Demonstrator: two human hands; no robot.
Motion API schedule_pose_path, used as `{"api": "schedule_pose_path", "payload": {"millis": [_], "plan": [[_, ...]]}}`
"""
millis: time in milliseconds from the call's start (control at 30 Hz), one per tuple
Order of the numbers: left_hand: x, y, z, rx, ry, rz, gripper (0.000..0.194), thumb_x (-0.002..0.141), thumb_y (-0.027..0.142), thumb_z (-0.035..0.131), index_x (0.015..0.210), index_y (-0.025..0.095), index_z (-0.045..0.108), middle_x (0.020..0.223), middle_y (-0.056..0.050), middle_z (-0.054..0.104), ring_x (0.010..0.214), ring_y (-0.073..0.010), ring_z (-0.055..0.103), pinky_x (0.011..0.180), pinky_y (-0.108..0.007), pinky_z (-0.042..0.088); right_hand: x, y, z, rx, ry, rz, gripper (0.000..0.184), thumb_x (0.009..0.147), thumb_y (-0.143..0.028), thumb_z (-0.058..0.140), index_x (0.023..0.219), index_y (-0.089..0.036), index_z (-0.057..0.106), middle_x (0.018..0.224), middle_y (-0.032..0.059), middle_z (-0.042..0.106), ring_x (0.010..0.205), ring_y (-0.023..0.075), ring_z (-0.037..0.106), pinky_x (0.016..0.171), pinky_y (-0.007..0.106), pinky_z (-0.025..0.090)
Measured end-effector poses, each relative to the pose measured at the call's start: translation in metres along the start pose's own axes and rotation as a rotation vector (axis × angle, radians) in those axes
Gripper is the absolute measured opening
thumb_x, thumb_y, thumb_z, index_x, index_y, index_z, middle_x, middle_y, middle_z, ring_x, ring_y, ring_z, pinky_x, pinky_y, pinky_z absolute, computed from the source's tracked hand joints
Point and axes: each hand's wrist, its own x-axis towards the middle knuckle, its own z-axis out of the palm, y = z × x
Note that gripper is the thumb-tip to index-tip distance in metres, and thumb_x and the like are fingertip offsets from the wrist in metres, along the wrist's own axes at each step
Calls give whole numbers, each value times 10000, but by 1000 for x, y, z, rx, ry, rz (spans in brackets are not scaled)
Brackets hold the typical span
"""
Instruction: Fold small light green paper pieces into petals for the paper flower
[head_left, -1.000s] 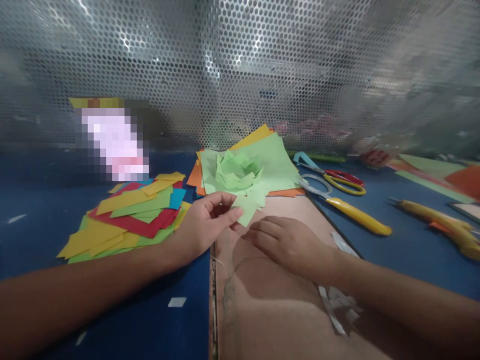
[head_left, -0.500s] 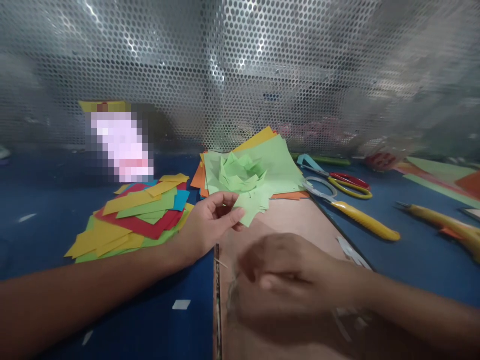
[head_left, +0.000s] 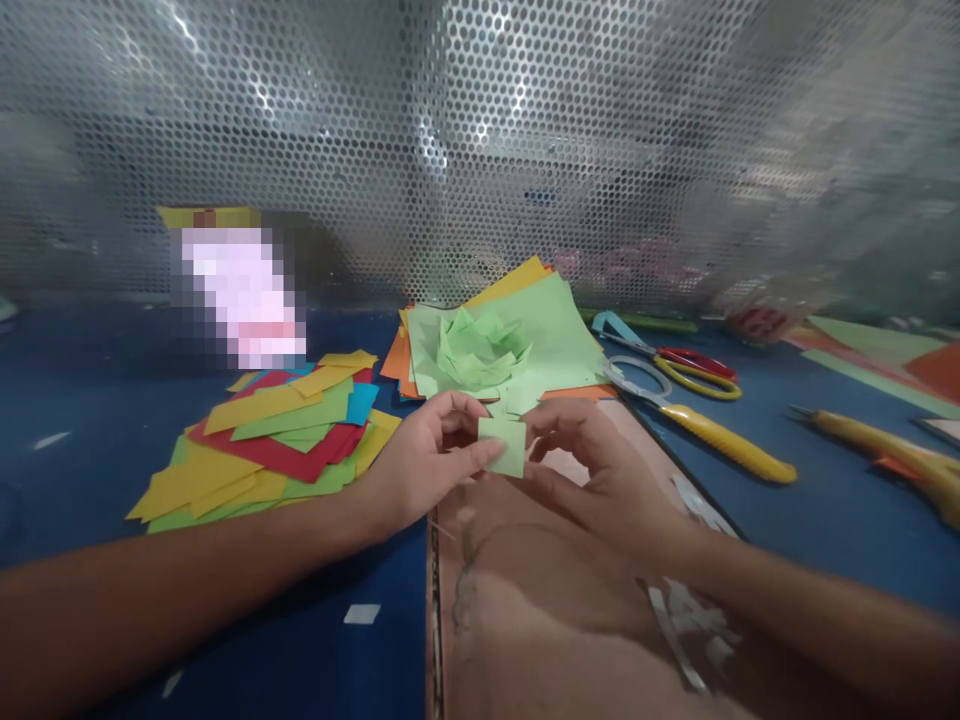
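Note:
A small square of light green paper (head_left: 504, 449) is pinched between the thumb and fingers of my left hand (head_left: 435, 445), held above the brown board. My right hand (head_left: 592, 460) is at the paper's right edge, its thumb and forefinger curved and apart. Whether its fingertips touch the paper I cannot tell. Just beyond my hands, a folded green paper piece (head_left: 480, 350) with pointed petals, like an open flower, rests on a stack of coloured sheets (head_left: 566, 340). Some smaller green paper pieces show partly behind the square.
Cut paper strips and squares (head_left: 277, 430) are heaped on the blue surface at left. Right of the brown board (head_left: 525, 660) lie scissors (head_left: 697, 365), a yellow-handled tool with a ring (head_left: 727, 440) and yellow pliers (head_left: 885, 450). A perforated metal sheet (head_left: 480, 130) stands behind.
My right hand has moved up and forward from low over the board to beside the paper. The green square in my left hand has turned and come slightly nearer.

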Motion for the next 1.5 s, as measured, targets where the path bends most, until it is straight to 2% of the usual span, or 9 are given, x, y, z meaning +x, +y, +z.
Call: {"api": "schedule_pose_path", "payload": {"millis": [167,367,533,667,800,1000,1133,1300,1500], "plan": [[-3,0,1,75,-19,-20,266,735,320,685,898,170,537,774,23,561,576,-64,488,528,-186,439,-2,-5,0,-104,-22,-103,247,735,-23,521,882,-211,587,824,3,633,749,116,583,686,238,492],[0,-2,1,3,-9,-30,298,711,308,701,897,155,525,829,-1,566,683,-92,523,583,-204,471,-4,-3,1,-60,40,28,111,793,-133,556,867,-199,607,752,8,658,671,118,609,627,222,510],[0,-3,0,-24,-6,-9,330,671,278,743,844,170,484,709,41,533,602,-72,503,555,-187,441,-8,1,2,19,45,80,155,829,-184,540,974,-210,589,842,35,668,754,142,628,656,245,521],[1,-3,-1,49,8,61,296,665,256,751,740,152,484,689,40,522,594,-62,497,582,-187,432,-7,1,1,8,1,104,71,835,-194,544,857,-200,611,760,20,659,692,133,609,627,234,506],[1,-3,-1,77,-48,89,191,715,237,706,757,137,548,721,15,555,639,-82,528,612,-201,448,-5,-1,1,78,-24,143,33,821,-204,586,837,-191,612,748,11,648,677,118,594,634,224,502],[-4,-5,0,121,-112,138,75,766,163,647,810,141,591,747,22,569,671,-69,535,632,-175,441,-4,1,2,240,-88,274,122,795,-266,634,869,-181,587,814,34,629,741,131,600,665,248,511],[-7,-5,1,97,-107,155,157,760,134,652,791,159,501,756,39,538,682,-62,523,639,-168,441,-3,3,3,378,-91,330,215,769,-288,668,936,-198,566,835,20,626,765,127,597,683,248,504],[-6,-4,1,93,-110,142,208,752,157,674,811,165,475,760,31,550,691,-77,536,636,-182,452,0,6,1,388,-164,389,188,742,-345,684,795,-178,616,789,23,635,763,142,587,692,264,487],[-5,-4,-1,121,-96,131,164,760,222,685,819,143,554,776,17,559,705,-75,527,646,-177,442,2,6,0,388,-122,457,214,710,-366,706,757,-171,629,799,26,646,752,138,576,705,268,469]]}}
